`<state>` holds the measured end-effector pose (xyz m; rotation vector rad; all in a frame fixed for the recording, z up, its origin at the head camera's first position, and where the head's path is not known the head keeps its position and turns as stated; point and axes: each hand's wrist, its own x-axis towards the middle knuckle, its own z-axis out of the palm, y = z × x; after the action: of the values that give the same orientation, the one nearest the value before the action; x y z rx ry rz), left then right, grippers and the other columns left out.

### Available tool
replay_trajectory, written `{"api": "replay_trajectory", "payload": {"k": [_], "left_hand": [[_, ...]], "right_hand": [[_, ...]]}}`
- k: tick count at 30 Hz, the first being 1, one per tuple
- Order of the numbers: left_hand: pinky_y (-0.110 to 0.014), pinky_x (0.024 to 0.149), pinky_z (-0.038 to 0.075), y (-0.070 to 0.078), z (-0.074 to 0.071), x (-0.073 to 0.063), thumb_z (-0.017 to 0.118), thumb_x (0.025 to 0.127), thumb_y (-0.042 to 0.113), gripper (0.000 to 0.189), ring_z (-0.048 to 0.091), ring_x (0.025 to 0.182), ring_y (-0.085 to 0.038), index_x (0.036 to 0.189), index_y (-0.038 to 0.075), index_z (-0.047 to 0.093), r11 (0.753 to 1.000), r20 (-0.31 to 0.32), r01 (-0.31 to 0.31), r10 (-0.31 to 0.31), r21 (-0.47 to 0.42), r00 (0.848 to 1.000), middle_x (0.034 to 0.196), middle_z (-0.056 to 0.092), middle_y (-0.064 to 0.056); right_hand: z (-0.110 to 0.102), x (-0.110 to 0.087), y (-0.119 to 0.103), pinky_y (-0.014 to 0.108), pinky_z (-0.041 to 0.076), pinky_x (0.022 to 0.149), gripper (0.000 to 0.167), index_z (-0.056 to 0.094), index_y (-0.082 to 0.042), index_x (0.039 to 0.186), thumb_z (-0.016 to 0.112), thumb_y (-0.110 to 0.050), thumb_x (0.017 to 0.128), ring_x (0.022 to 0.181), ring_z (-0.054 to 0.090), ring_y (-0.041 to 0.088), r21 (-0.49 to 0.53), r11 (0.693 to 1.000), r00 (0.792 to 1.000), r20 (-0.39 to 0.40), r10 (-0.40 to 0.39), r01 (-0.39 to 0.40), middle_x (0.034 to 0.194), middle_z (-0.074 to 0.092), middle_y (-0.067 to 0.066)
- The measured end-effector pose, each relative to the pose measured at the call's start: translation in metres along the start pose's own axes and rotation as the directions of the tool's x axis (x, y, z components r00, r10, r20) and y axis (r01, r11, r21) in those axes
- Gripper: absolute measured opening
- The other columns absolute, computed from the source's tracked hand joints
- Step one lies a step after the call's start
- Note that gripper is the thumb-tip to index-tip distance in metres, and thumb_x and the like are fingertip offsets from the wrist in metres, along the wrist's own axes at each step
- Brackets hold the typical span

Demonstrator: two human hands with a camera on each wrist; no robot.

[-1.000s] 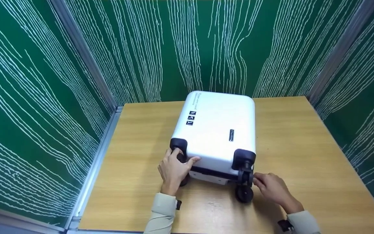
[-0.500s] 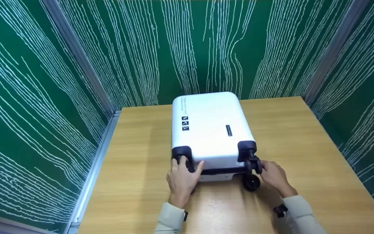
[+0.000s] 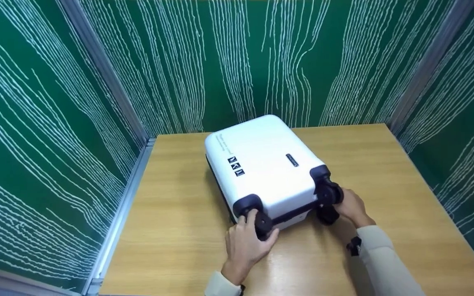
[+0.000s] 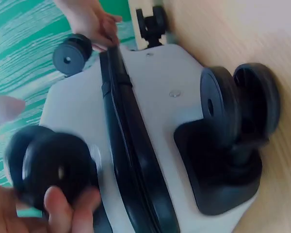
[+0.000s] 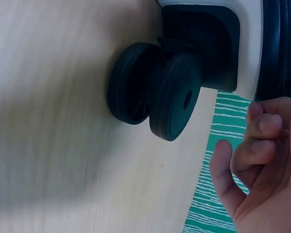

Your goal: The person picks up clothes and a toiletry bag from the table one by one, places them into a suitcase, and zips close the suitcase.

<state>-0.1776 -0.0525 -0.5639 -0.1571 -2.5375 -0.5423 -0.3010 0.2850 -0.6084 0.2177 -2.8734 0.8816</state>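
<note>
A white hard-shell suitcase (image 3: 261,160) lies flat on the wooden table, turned at an angle, its wheeled end toward me. My left hand (image 3: 247,242) holds the upper left caster wheel (image 3: 263,223), fingertips on one side and thumb on the other. In the left wrist view, fingertips press against that black wheel (image 4: 58,167), and a black zipper band (image 4: 131,145) runs along the end. At the right corner my right hand (image 3: 352,206) is beside the upper right caster (image 3: 328,193). The right wrist view shows its curled fingers (image 5: 262,126) right at the zipper edge.
The wooden table (image 3: 171,197) extends around the suitcase on every side. Green panels (image 3: 261,61) with white wavy lines and grey metal posts (image 3: 105,70) stand at the back and sides. Lower casters (image 5: 174,97) sit close to the tabletop.
The suitcase has turned counterclockwise: its far end swung left and its right wheeled corner moved right and away from me. My left hand moved right and nearer; my right hand moved farther away.
</note>
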Motion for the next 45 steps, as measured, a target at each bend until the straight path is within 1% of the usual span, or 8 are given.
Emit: {"api": "replay_trajectory", "payload": {"k": [3,7,9,14,17,24,33,45], "left_hand": [[-0.031,0.058,0.049,-0.014,-0.014,0.009,0.073,0.074,0.072,0.066,0.07,0.072,-0.02,0.124,0.029,0.066,0.993,0.194,-0.015,0.038,-0.118,0.98,0.091,0.075,-0.002],[-0.036,0.068,0.051,-0.035,-0.037,0.03,0.079,0.07,0.071,0.073,0.07,0.086,-0.021,0.133,0.036,0.063,0.986,0.445,-0.095,0.148,-0.138,0.883,0.102,0.077,-0.003],[-0.036,0.068,0.052,-0.041,-0.045,0.038,0.081,0.067,0.071,0.077,0.069,0.085,-0.021,0.134,0.036,0.064,0.97,0.462,-0.219,0.242,-0.103,0.853,0.097,0.076,-0.003],[-0.041,0.085,0.052,-0.049,-0.054,0.052,0.084,0.055,0.071,0.079,0.058,0.097,-0.021,0.125,0.037,0.072,0.9,0.386,-0.434,0.392,0.025,0.835,0.101,0.066,0.0],[-0.048,0.107,0.042,-0.056,-0.053,0.061,0.085,0.053,0.068,0.073,0.049,0.118,-0.025,0.119,0.039,0.075,0.87,0.365,-0.49,0.44,0.051,0.82,0.127,0.058,-0.005],[-0.052,0.122,0.029,-0.071,-0.019,0.069,0.086,0.059,0.066,0.065,0.03,0.153,-0.033,0.114,0.035,0.076,0.794,0.305,-0.607,0.581,-0.012,0.754,0.166,0.034,-0.006],[-0.054,0.116,0.034,-0.077,0.019,0.063,0.085,0.062,0.066,0.048,0.045,0.142,-0.037,0.085,0.026,0.072,0.758,-0.025,-0.651,0.651,-0.033,0.759,0.149,0.054,-0.012],[-0.053,0.104,0.045,-0.07,0.024,0.074,0.086,0.065,0.031,0.018,0.054,0.123,-0.037,0.077,0.025,0.074,0.707,-0.123,-0.702,0.707,0.086,0.696,0.132,0.063,-0.013]], "right_hand": [[-0.001,0.0,0.003,0.063,0.052,0.076,0.026,0.066,0.006,0.098,0.067,-0.016,0.084,0.092,0.067,0.05,0.004,1.0,1.0,-0.001,0.016,-0.016,0.099,0.069,0.03],[0.002,-0.001,0.001,0.064,0.052,0.078,0.03,0.066,0.007,0.109,0.062,-0.017,0.091,0.098,0.066,0.052,0.014,0.999,0.999,-0.003,0.047,-0.047,0.105,0.069,0.031],[0.003,0.0,0.0,0.063,0.052,0.077,0.032,0.066,0.006,0.111,0.06,-0.02,0.093,0.099,0.067,0.051,0.013,0.998,0.998,0.003,0.062,-0.062,0.106,0.069,0.031],[0.002,-0.001,-0.002,0.06,0.052,0.073,0.033,0.066,0.006,0.108,0.059,-0.024,0.096,0.093,0.067,0.046,0.006,0.997,0.996,0.02,0.083,-0.083,0.103,0.069,0.029],[0.002,-0.001,-0.004,0.06,0.052,0.073,0.035,0.065,0.006,0.111,0.06,-0.025,0.097,0.094,0.068,0.047,0.007,0.996,0.996,0.017,0.089,-0.089,0.104,0.069,0.031],[0.003,-0.002,-0.004,0.062,0.052,0.073,0.037,0.064,0.006,0.115,0.062,-0.026,0.096,0.096,0.067,0.051,0.02,0.996,0.996,-0.001,0.091,-0.091,0.106,0.069,0.034],[0.009,-0.002,0.0,0.063,0.052,0.074,0.038,0.064,0.005,0.117,0.064,-0.025,0.094,0.096,0.067,0.052,0.043,0.996,0.997,-0.015,0.078,-0.077,0.106,0.069,0.034],[0.01,-0.003,0.0,0.064,0.052,0.074,0.034,0.063,0.008,0.114,0.06,-0.017,0.092,0.095,0.066,0.053,0.032,0.997,0.997,-0.025,0.076,-0.075,0.103,0.068,0.036]]}}
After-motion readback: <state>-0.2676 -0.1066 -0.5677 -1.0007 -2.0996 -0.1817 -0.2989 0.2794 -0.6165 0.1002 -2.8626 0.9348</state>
